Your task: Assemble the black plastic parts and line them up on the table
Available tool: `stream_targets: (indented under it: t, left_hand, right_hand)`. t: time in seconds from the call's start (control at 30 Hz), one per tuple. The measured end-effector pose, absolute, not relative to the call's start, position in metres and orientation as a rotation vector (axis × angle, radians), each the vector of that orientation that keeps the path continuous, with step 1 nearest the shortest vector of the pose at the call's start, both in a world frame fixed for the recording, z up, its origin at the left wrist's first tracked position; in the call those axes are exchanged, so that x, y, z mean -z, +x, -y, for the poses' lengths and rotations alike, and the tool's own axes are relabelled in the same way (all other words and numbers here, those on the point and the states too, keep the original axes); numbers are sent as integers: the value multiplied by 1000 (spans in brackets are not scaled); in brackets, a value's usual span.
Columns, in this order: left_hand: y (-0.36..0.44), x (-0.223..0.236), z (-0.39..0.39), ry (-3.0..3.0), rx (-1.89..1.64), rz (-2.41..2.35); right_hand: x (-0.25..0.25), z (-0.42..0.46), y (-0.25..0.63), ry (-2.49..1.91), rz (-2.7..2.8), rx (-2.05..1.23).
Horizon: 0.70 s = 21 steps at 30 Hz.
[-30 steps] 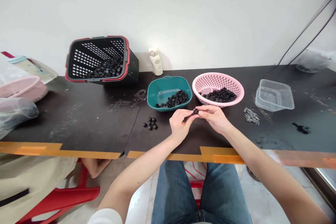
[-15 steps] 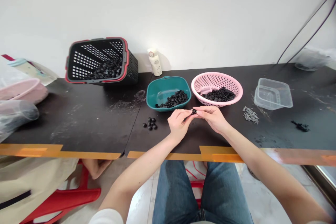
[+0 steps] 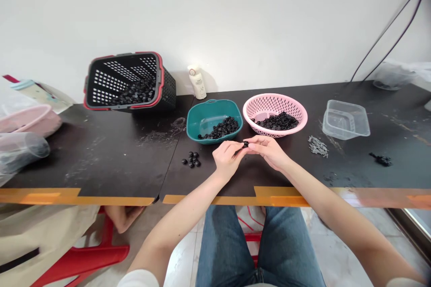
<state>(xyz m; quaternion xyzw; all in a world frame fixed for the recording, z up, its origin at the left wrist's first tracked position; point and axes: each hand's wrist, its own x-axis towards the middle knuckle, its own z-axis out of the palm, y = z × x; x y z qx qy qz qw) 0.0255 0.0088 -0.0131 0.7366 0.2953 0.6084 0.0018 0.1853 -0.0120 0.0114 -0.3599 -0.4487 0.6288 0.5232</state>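
My left hand (image 3: 227, 158) and my right hand (image 3: 269, 152) meet above the dark tabletop (image 3: 256, 175), fingertips pinching a small black plastic part (image 3: 245, 144). A thin dark piece sticks out from the left fingers toward it. Just behind my hands stands a teal bowl (image 3: 212, 110) holding a heap of small black parts, and a pink perforated colander (image 3: 274, 104) holds more of them. Several black round pieces (image 3: 191, 159) lie in a small cluster on the table, left of my left hand.
A black-and-red perforated basket (image 3: 128, 81) of black parts lies tilted at the back left. Also on the table are a white bottle (image 3: 197, 83), grey screws (image 3: 318, 146), a clear plastic tray (image 3: 346, 119) and black bits (image 3: 380, 159). A co-worker's hand (image 3: 123, 217) rests below the table edge.
My hands have come slightly closer together around the small black part. The whole scene has shifted a little in view as my head moved.
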Motion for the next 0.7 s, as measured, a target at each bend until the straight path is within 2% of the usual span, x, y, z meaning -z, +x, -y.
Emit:
stream_targets:
  t: [0.33,0.53,0.7]
  left_hand:
    - [25,13,-8,2472,-1819,-917]
    - [23,10,-10,2263,-1751,-987]
    - [21,8,-13,2259,-1525,-973]
  right_hand:
    - [-10,9,189,-860,1039,-1644]
    - [-9,7,190,-864,1080,-1561]
    - [-9,6,194,-859,1151,-1489]
